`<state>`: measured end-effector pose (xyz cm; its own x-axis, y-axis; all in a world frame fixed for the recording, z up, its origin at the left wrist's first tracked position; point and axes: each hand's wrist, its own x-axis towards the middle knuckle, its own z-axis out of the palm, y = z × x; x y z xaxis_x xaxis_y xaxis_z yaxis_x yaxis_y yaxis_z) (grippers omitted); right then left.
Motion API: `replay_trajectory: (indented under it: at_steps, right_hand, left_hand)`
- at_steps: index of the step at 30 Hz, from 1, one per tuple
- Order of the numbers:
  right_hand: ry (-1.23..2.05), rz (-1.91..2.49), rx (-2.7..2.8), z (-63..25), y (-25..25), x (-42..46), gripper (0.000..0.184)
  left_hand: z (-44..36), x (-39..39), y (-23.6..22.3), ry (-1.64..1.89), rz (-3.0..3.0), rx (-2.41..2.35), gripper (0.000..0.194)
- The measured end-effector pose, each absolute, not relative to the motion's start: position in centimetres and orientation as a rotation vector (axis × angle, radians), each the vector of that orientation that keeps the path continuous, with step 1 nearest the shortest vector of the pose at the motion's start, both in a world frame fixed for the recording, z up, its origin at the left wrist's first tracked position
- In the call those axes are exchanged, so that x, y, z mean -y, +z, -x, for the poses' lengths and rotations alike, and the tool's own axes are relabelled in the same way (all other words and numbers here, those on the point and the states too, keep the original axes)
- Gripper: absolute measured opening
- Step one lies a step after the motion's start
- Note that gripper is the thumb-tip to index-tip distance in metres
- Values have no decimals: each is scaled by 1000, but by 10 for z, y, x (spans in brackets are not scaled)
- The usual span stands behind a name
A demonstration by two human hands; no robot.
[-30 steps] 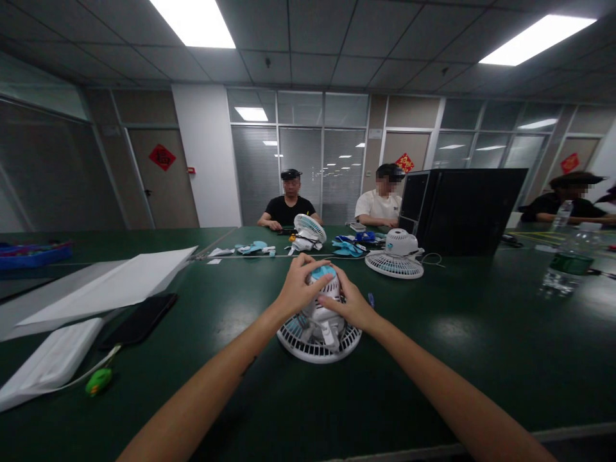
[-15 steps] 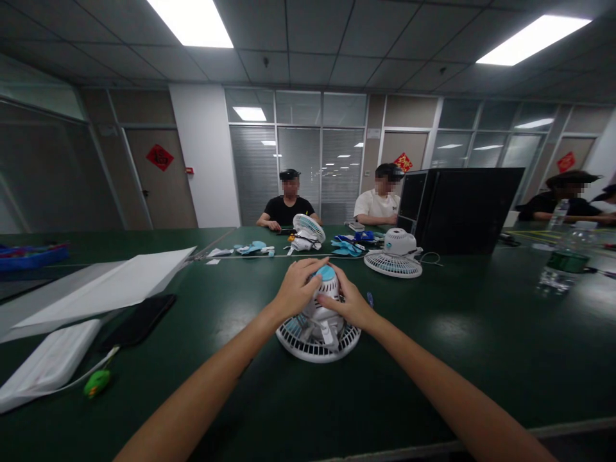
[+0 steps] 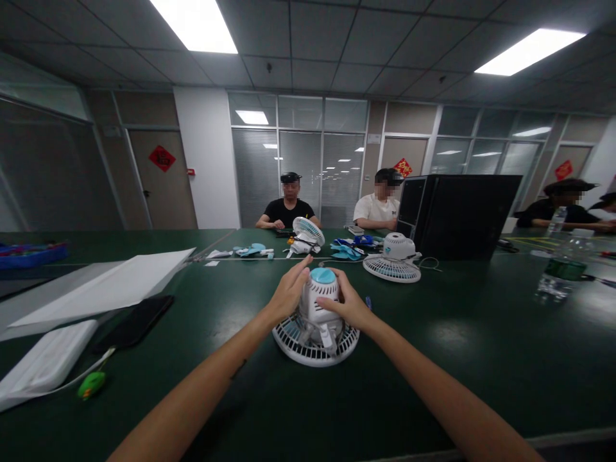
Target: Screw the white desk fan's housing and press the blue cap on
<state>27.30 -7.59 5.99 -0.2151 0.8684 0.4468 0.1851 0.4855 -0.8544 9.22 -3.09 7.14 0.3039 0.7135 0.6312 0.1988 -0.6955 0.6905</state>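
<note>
In front of me a small white fan (image 3: 319, 317) lies face down, its round grille on the green table and its motor housing pointing up. A light-blue round cap (image 3: 323, 276) sits on top of the housing. My right hand (image 3: 350, 303) is wrapped round the right side of the housing, thumb across its front. On the left, my left hand (image 3: 289, 292) has its fingers stretched out flat, close beside the housing; whether the palm touches it I cannot tell. The fingertips of both hands are partly hidden behind the fan.
Across the table (image 3: 462, 372) lie another fan (image 3: 394, 260), a tilted fan (image 3: 308, 236) and light-blue parts (image 3: 347, 250). A black computer case (image 3: 462, 215) and a water bottle (image 3: 568, 266) stand right. Left are a phone (image 3: 135, 324), white sheets (image 3: 110, 289) and a white case (image 3: 48, 359). Several people sit opposite.
My left hand has drawn back from the top of the fan, its fingers now straighter, and the blue cap shows fully. My right hand stays on the housing.
</note>
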Motion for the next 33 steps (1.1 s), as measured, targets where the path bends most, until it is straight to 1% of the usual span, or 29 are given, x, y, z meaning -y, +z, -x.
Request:
replay_trajectory:
  at_steps: [4,8,12,14,19,25,29,33]
  right_hand:
    - [817,951,1633,-274,60,75,70]
    - [797,947,1583,-276,59,75,69]
    - [775,920,1536,-280,57,70,71]
    - [767,920,1523,-282,56,67,71]
    - [753,896,1513,-288,62,67,68]
    - [732,862,1391,-300,81,70,66]
    - [562,908,1327,-329,96,64,71]
    - [130,1188,1273,-375,105,60,78]
  left_hand:
    - [-76,4,55,1374,-1998,-1067,52]
    - [-49,-19,36,1289,-1968,-1348,53]
    - [-24,-32,20,1128,-2012,-1573,53]
    - [-15,-35,13,1014,-2072,-1657,49]
    - [-11,-32,3,724,-2278,-1726,41]
    - [-14,-27,3,538,-2420,-1736,44]
    - [-13,-26,3,502,-2453,-1752,45]
    - [-13,-26,2,491,-2468,-1763,47]
